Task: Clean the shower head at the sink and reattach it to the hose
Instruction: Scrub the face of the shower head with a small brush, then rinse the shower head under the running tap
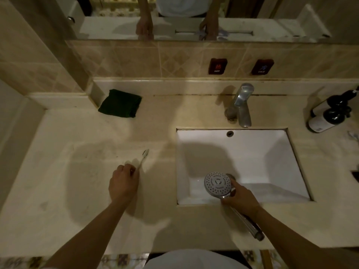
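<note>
**Taking up the toothbrush, shower head waiting over the basin**

Gripping the chrome shower head (218, 183) at the neck with the right hand (240, 197), fingers curled round the stem just below the spray plate. Holding it over the near left part of the white sink (252, 152), nozzle face turned up toward the camera, handle running back over the worktop (77, 191) edge toward the body. Showing no hose anywhere, so the threaded end is hanging free.

Closing the left hand (123, 183) on the lower end of a white toothbrush (143, 158), fingers curled round the handle, bristle end pointing away toward the wall. Hard to tell whether the brush is lying on the worktop or already lifting clear.

Sitting well apart at the back: a folded dark green cloth (120, 106) near the wall corner, a chrome tap (241, 105) behind the basin with no water visibly running, and a dark pump bottle (330, 113) at the far right.

Judging the step as the start of scrubbing: picking up the tool, cleaning not yet begun. Calling next for carrying the brush across to the basin, setting bristles against the upturned nozzle plate, and keeping the head steady. Probably needing water from the tap too. Reattaching remaining for later.
</note>
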### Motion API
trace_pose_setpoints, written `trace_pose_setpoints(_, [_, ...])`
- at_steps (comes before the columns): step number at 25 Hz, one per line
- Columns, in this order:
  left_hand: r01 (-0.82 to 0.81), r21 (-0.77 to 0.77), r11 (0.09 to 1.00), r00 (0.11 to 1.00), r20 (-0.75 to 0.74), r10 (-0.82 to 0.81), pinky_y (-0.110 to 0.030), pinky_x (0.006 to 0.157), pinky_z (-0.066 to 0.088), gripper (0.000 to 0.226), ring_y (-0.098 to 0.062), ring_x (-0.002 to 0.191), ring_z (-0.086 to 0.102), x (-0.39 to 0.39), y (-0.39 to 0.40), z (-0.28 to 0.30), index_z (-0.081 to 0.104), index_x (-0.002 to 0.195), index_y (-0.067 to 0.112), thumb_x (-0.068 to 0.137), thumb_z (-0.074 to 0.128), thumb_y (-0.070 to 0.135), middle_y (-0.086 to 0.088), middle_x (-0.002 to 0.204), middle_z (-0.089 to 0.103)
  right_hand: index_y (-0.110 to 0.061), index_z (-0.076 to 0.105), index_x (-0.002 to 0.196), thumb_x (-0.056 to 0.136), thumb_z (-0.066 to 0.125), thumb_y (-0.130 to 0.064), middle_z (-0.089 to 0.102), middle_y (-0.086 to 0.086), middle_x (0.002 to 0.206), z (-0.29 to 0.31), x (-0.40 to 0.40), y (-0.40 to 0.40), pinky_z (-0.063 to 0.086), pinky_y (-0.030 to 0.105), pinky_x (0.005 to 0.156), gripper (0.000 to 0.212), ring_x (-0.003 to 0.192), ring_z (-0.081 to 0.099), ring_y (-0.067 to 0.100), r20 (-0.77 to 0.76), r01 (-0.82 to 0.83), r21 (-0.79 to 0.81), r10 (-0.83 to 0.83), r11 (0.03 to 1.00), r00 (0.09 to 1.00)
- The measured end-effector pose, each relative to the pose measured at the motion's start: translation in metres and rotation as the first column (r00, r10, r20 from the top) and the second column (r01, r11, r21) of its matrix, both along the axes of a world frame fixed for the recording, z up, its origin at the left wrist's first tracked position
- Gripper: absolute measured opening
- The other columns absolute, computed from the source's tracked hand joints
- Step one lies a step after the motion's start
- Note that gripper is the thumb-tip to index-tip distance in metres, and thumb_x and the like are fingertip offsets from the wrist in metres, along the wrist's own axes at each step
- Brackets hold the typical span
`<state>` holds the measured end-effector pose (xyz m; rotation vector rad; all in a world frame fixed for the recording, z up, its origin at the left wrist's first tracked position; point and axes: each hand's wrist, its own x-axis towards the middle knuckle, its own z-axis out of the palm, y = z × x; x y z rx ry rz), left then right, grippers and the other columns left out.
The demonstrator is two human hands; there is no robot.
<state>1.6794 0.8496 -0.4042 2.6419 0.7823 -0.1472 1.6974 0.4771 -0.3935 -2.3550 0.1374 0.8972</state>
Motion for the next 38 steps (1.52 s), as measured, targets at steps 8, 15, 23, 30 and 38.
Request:
trace_pose_setpoints(8, [0.003, 0.049, 0.999, 0.991, 0.136, -0.010, -0.040, 0.080, 0.048, 0.046, -0.028, 0.099, 0.056, 0.029, -0.029, 0.015, 0.057, 0.118, 0.018, 0.083, 0.061, 0.048, -0.007, 0.111, 0.059, -0.025, 0.036, 0.144, 0.067, 0.084, -0.017, 0.063, -0.001, 0.122, -0.002, 0.037, -0.035, 0.052, 0.034, 0.091, 0.090, 0.112, 0.062, 0.020, -0.015, 0.324, 0.229, -0.329, 0.918, 0.944])
trace_pose_setpoints(15, [0.264, 0.029, 0.964, 0.900, 0.353, -0.257, -0.034, 0.078, 0.049, 0.038, -0.018, 0.090, 0.058, 0.150, -0.181, 0.073, 0.058, 0.113, 0.022, 0.085, 0.056, 0.048, 0.002, 0.096, 0.064, -0.015, 0.039, 0.137, 0.080, 0.072, 0.001, 0.059, 0.014, 0.117, 0.006, 0.091, -0.084, 0.060, 0.035, 0.060, 0.068, 0.079, 0.071, 0.033, -0.246, 0.455, 0.396, -0.386, 0.798, 0.889])
trace_pose_setpoints(23, [0.544, 0.020, 0.839, 0.819, 0.205, -0.536, -0.047, 0.082, 0.053, 0.063, -0.030, 0.107, 0.059, 0.250, -0.287, 0.133, 0.017, 0.146, 0.032, 0.092, 0.045, 0.048, -0.010, 0.130, 0.053, -0.012, 0.031, 0.133, 0.087, 0.058, 0.007, 0.060, 0.021, 0.093, 0.010, 0.136, -0.091, 0.048, 0.030, 0.046, 0.057, 0.058, 0.060, 0.023, -0.436, 0.589, 0.428, -0.415, 0.685, 0.799])
trace_pose_setpoints(30, [0.584, 0.187, 0.790, 0.799, 0.037, -0.600, -0.044, 0.071, 0.054, 0.057, -0.033, 0.090, 0.062, 0.276, -0.297, 0.117, 0.007, 0.149, 0.034, 0.098, 0.030, 0.046, -0.013, 0.124, 0.052, -0.012, 0.037, 0.123, 0.091, 0.065, -0.040, 0.059, 0.021, 0.094, 0.003, 0.147, -0.073, 0.046, 0.028, 0.044, 0.052, 0.051, 0.054, 0.021, -0.398, 0.637, 0.474, -0.498, 0.607, 0.771])
trace_pose_setpoints(38, [0.590, 0.170, 0.790, 0.790, 0.080, -0.607, -0.043, 0.066, 0.053, 0.055, -0.032, 0.081, 0.061, 0.278, -0.298, 0.108, 0.009, 0.149, 0.031, 0.099, 0.028, 0.043, -0.015, 0.108, 0.058, -0.009, 0.040, 0.116, 0.092, 0.053, -0.057, 0.065, 0.022, 0.095, -0.011, 0.164, -0.068, 0.045, 0.029, 0.045, 0.055, 0.049, 0.060, 0.025, -0.339, 0.608, 0.397, -0.506, 0.688, 0.793])
